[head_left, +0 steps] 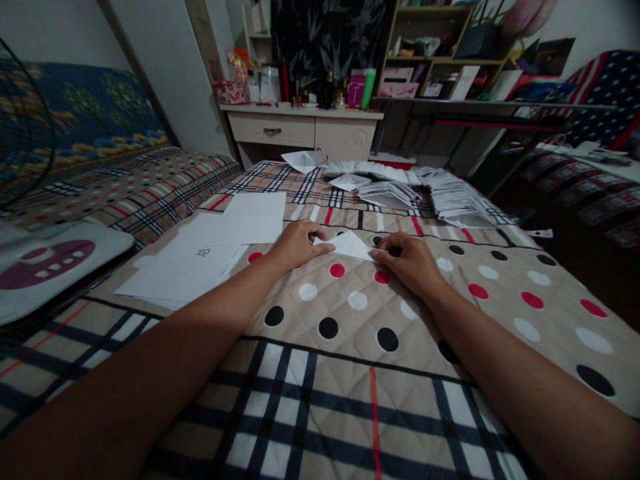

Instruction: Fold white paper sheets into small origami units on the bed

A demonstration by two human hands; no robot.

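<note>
Bedspread: quilted; plaid bands nearest the viewer, then a beige band with black, white and red dots.
Forearms: 2, bare, reaching forward over the bedspread from the lower left and lower right.
Right hand: thumb and fingers pinched on the right corner of the folded paper; hand low over the dots.
Left hand: thumb and fingers pinched on the left end of the same piece; the 2 hands apart, with the paper between them.
Folded paper: white, roughly triangular, low over the dotted band, ahead of the viewer.
White item: at far left, rounded edge, purple print on its face; type cannot be told.
Loose sheets: white, overlapping, left of the left hand; 1 bears a small black mark.
Folded stacks: many white pieces packed close in a curved row beyond the hands, running to the right.
Separate piece: white, folded, left of the row, near the bedspread's far edge.
Dresser: pale, past the bedspread; bottles, boxes and a green container on top.
Shelf unit: wooden, right of the dresser, compartments holding assorted goods.
</note>
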